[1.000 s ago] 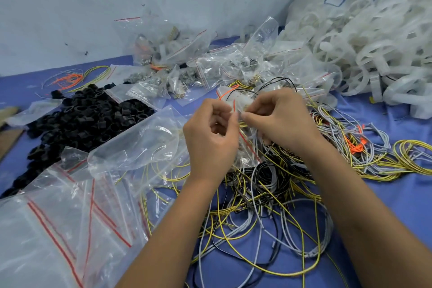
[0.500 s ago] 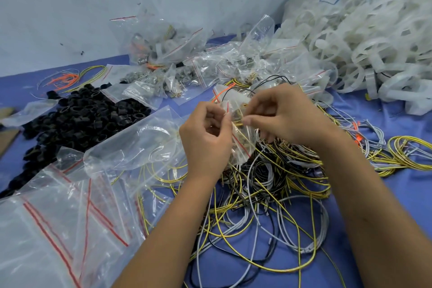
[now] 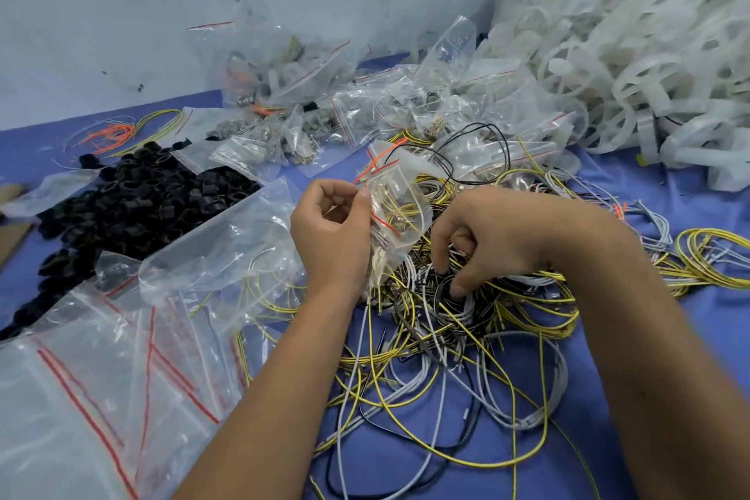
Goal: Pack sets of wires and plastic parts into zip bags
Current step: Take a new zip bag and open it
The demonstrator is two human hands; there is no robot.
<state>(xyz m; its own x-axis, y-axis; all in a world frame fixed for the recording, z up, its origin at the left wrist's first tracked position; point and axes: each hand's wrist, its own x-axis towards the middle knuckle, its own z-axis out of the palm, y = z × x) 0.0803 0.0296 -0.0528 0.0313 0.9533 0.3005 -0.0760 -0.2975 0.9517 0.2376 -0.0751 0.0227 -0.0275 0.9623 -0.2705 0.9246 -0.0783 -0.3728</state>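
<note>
Zip bag (image 3: 395,211), clear with a red seal line and yellow wires inside, hangs upright above the middle of the tabletop (image 3: 710,321); we pinch its edge in our left hand (image 3: 330,233), fingers curled round the plastic; our right hand (image 3: 487,239) reaches down just beside it, fingers bent into the tangled pile of wires (image 3: 438,337), though we cannot tell whether they grip one; empty zip bags (image 3: 101,378) lie at the near left edge; black plastic rings (image 3: 134,207) sit further left; white plastic parts (image 3: 629,65) heap at the far right corner.
</note>
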